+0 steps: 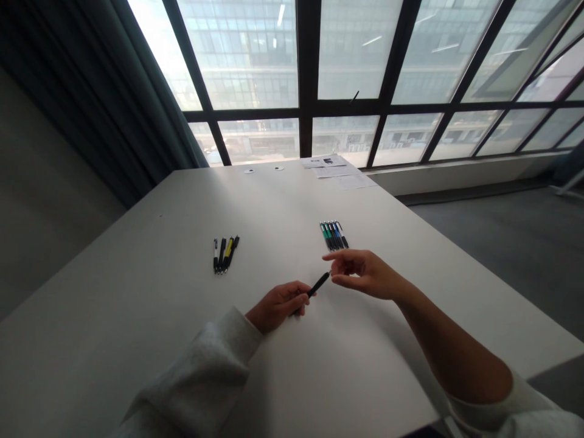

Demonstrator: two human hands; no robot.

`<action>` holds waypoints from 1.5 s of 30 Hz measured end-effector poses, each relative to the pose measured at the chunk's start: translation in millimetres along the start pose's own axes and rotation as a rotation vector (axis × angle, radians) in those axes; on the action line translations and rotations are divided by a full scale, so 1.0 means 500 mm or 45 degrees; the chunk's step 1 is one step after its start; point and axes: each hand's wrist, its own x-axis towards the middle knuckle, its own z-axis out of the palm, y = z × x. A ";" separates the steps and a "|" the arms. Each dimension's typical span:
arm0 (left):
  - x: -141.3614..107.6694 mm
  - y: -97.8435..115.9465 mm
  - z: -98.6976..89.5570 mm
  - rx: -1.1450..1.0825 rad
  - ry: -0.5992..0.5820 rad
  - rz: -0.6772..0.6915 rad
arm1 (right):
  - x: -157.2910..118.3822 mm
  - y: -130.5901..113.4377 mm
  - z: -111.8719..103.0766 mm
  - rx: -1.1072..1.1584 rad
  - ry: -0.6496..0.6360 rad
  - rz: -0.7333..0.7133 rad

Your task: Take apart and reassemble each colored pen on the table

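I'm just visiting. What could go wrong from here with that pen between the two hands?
The black pen sticks well out of the left hand, so it might slip and drop onto the white table, where a round pen could roll. If it rolled forward, it might knock the row of coloured pens, which lie close together just beyond the right hand, and disturb them.

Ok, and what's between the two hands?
A black pen is there, gripped by the left hand, with its tip pointing at the right hand, as the head view shows.
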 end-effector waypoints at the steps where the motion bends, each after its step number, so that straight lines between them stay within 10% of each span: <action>1: 0.000 0.000 0.000 -0.007 0.002 0.004 | 0.000 0.008 -0.005 -0.077 0.026 0.035; 9: 0.003 -0.009 -0.002 -0.052 -0.007 0.003 | 0.029 0.103 0.014 -0.782 0.051 0.038; 23: 0.005 -0.008 -0.002 -0.041 -0.023 0.014 | 0.032 0.115 0.013 -0.746 -0.034 0.053; 33: 0.006 -0.011 -0.002 -0.037 -0.017 0.008 | 0.010 0.037 -0.012 0.415 0.092 -0.020; 45: 0.003 -0.005 0.000 -0.026 -0.005 -0.007 | 0.018 0.034 0.018 0.434 0.005 0.083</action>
